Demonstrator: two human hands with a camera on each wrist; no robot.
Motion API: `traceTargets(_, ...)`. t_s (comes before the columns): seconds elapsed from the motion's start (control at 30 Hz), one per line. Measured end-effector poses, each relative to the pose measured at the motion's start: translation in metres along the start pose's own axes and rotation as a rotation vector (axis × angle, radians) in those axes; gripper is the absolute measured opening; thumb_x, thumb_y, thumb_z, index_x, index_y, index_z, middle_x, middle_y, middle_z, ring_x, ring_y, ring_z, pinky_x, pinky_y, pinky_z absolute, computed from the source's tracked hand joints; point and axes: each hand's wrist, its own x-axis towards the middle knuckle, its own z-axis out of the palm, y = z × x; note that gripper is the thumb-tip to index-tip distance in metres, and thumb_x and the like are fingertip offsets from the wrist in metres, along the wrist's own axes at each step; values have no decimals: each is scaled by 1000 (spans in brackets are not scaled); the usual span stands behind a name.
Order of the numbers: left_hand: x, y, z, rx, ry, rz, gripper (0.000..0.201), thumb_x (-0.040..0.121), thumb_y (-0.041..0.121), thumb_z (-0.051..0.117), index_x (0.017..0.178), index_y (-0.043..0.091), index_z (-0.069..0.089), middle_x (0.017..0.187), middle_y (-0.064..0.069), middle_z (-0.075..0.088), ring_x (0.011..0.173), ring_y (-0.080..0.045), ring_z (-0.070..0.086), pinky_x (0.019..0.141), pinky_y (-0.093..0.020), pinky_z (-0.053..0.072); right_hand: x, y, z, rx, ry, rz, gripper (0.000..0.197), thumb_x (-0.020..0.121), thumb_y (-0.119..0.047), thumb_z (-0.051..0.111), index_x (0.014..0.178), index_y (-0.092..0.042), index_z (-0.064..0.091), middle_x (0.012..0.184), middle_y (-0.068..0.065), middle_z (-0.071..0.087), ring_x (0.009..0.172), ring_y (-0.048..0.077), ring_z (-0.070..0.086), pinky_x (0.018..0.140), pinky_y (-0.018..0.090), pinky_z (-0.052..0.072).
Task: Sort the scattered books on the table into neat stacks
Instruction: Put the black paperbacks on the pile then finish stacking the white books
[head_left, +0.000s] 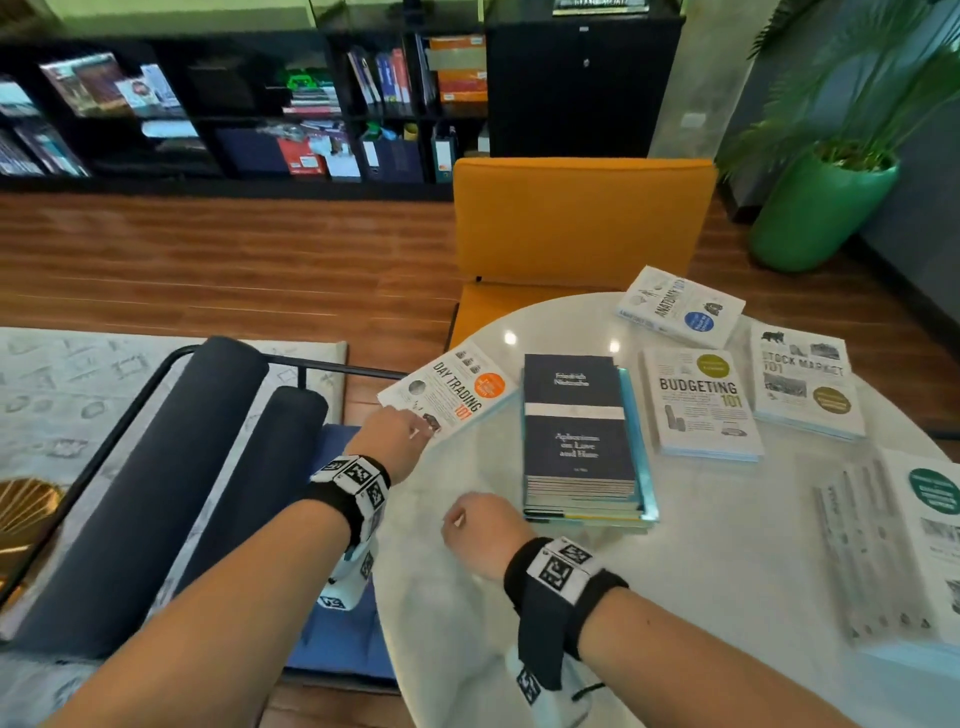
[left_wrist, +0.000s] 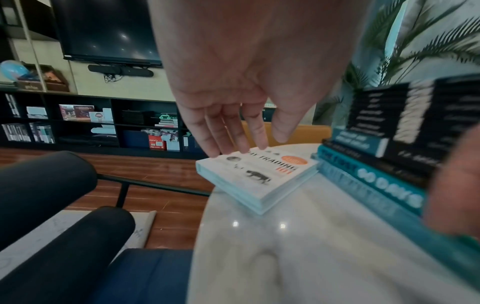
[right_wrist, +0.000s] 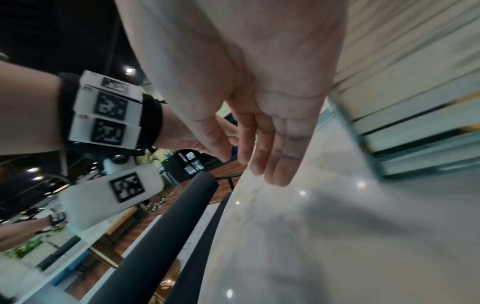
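Note:
A white "Day Trading 101" book lies at the left rim of the round white table, one corner past the edge. My left hand rests straight fingertips on that book's near corner, the thumb lifted off it. A stack of books with a dark cover on top stands mid-table. My right hand hovers with relaxed straight fingers and holds nothing, just left of the stack's near end. "Budgeting 101", "Stock Market 101" and "Anatomy 101" lie singly to the right.
Another white book lies at the table's right edge. An orange chair stands behind the table, a dark blue armchair at its left, and a green plant pot far right. Black shelves line the back wall.

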Motion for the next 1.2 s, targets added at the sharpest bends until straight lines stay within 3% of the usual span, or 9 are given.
traceTargets(0.13, 38, -33, 2, 52, -47, -49, 47, 94, 41, 51, 135, 18, 52, 138, -12, 44, 131, -28, 39, 111, -38, 33, 63, -19, 6, 174, 104, 148, 43, 95, -32, 50, 133, -12, 49, 137, 10, 50, 124, 28, 51, 106, 35, 40)
traceTargets(0.3, 70, -46, 15, -30, -19, -75, 65, 94, 42, 53, 146, 9, 32, 146, -16, 31, 138, -31, 28, 112, -42, 30, 122, -14, 17, 290, 321, 393, 49, 93, -41, 51, 133, -13, 44, 134, 10, 46, 120, 30, 52, 100, 42, 44)
traceTargets(0.4, 89, -48, 22, -104, -48, -74, 74, 92, 45, 54, 149, 8, 24, 158, -15, 16, 146, -29, 16, 117, -44, 25, 141, -11, 19, 331, 417, 416, 55, 91, -43, 54, 135, -14, 40, 133, 9, 45, 119, 30, 52, 99, 44, 45)
traceTargets(0.53, 108, -53, 29, -214, -69, -103, 81, 76, 70, 49, 136, 15, 41, 136, -14, 48, 126, -32, 48, 103, -49, 43, 152, -9, 19, 335, 449, 408, 52, 90, -37, 58, 135, -19, 39, 126, 7, 48, 115, 29, 54, 95, 43, 48)
traceTargets(0.73, 94, -59, 30, -201, -91, -207, 83, 79, 74, 49, 133, 12, 46, 130, -14, 51, 119, -34, 51, 100, -47, 44, 148, -9, 21, 403, 430, 372, 37, 91, -17, 47, 127, -25, 49, 121, 5, 50, 101, 24, 59, 91, 37, 52)
traceTargets(0.87, 77, -62, 15, -222, -128, -186, 73, 86, 75, 29, 96, 13, 66, 87, -7, 69, 78, -26, 64, 69, -34, 49, 138, -8, 23, 477, 416, 354, 31, 96, -22, 44, 126, -23, 51, 123, 5, 46, 90, 19, 52, 81, 27, 43)
traceTargets(0.93, 65, -58, 0, -112, -113, -146, 64, 96, 62, 23, 101, 12, 62, 83, -8, 64, 77, -25, 61, 69, -34, 45, 133, -16, 23, 602, 422, 313, 31, 97, -28, 44, 126, -23, 52, 126, 4, 50, 97, 20, 57, 86, 29, 48)
traceTargets(1.03, 50, -50, -24, -92, -17, -82, 48, 103, 44, 25, 131, 16, 51, 99, -16, 61, 90, -29, 60, 82, -42, 49, 125, -38, 17, 807, 485, 187, 30, 95, -34, 50, 124, -27, 51, 125, 1, 59, 106, 18, 61, 87, 40, 57)
traceTargets(1.2, 30, -21, -77, -419, 217, -30, 56, 97, 59, 31, 100, 11, 61, 86, -4, 66, 81, -25, 63, 63, -32, 44, 97, -75, -32, 904, 618, -20, 25, 96, -29, 52, 120, -33, 48, 123, 1, 57, 106, 18, 63, 86, 46, 58)
